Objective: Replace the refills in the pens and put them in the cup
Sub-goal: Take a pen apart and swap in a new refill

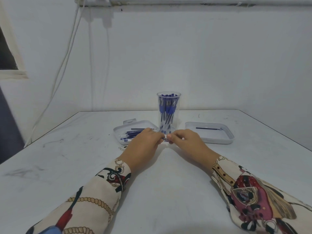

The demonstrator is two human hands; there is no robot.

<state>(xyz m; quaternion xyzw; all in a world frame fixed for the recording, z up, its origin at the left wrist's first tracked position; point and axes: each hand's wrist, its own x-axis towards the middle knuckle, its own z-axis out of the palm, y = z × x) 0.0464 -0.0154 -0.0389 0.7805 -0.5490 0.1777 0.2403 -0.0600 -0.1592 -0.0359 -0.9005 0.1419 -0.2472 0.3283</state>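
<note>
Two hands meet at counter (pixel 152 191) centre, just in front of clear cup (pixel 168 115). Left hand (pixel 145 144) and right hand (pixel 184 141) each curl fingers round opposite ends of one pen (pixel 165 139); only short blue stretch shows between them. Cup stands upright, packed with blue pens (pixel 167 107). Left tray (pixel 118 132) holds loose refills (pixel 131 133), partly behind left hand. Right tray (pixel 228 141) holds single refill (pixel 208 128). Patterned sleeves (pixel 253 191) rest on counter.
</note>
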